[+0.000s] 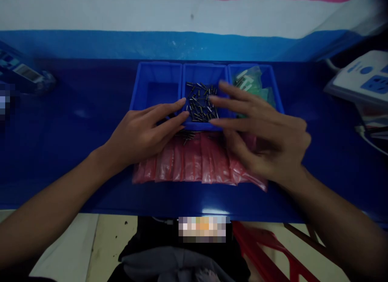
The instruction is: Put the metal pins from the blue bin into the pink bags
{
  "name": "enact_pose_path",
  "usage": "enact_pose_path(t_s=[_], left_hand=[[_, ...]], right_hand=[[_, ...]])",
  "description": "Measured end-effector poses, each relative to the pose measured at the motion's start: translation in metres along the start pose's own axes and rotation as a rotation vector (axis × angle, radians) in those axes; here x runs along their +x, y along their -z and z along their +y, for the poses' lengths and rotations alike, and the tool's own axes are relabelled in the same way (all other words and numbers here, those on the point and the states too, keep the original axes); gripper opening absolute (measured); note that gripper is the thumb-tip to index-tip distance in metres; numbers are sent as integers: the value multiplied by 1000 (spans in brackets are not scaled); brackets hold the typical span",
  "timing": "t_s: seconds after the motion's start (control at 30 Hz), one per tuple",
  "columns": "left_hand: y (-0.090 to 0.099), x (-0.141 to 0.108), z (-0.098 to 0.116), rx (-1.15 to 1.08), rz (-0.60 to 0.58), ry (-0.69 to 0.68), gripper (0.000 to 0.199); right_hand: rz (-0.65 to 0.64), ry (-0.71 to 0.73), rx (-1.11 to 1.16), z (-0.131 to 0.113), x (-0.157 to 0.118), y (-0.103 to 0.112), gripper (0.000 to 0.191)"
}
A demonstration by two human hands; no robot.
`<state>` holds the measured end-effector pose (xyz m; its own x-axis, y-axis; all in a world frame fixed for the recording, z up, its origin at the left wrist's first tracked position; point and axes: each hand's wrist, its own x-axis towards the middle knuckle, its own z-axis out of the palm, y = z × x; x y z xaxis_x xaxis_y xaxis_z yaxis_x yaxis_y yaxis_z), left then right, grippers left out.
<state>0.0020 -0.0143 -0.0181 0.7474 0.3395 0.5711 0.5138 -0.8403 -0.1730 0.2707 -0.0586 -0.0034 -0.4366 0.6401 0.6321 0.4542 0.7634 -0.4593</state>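
Three small blue bins stand side by side on the blue table [75,160]. The left bin [156,90] looks empty, the middle bin [203,75] holds several small dark metal pins [200,102], and the right bin [268,81] holds clear bags with green parts [253,81]. A row of pink plastic bags [194,160] lies flat in front of the bins. My left hand [145,132] hovers over the bags with fingers stretched toward the middle bin's front edge. My right hand [260,132], blurred, is spread with fingertips over the pins. Neither hand visibly holds anything.
A white power strip [360,81] with cables sits at the right. A dark device with a label [21,71] lies at the far left. A blue and white wall rises behind the bins. A red stool [273,249] shows under the table edge.
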Motion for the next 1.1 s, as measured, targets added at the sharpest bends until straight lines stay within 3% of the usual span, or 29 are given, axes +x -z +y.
enact_pose_path(t_s=[0.13, 0.27, 0.7, 0.83, 0.97, 1.03, 1.1], left_hand=[[0, 1, -1, -9, 20, -30, 33], [-1, 1, -1, -25, 2, -25, 33], [-1, -1, 0, 10, 2, 0, 35], [-2, -3, 0, 23, -24, 43, 35], [-1, -3, 0, 2, -7, 26, 38], [0, -3, 0, -19, -12, 29, 40], [0, -3, 0, -38, -35, 46, 42]], right_hand=[[-208, 285, -170, 4, -5, -7, 28], [-453, 337, -353, 2, -8, -15, 35], [-417, 325, -397, -1, -5, -19, 21], [-274, 222, -276, -5, -5, -17, 14], [-6, -126, -49, -14, -6, -12, 3], [110, -295, 7, -17, -5, -9, 9], [147, -331, 11, -16, -3, -7, 15]])
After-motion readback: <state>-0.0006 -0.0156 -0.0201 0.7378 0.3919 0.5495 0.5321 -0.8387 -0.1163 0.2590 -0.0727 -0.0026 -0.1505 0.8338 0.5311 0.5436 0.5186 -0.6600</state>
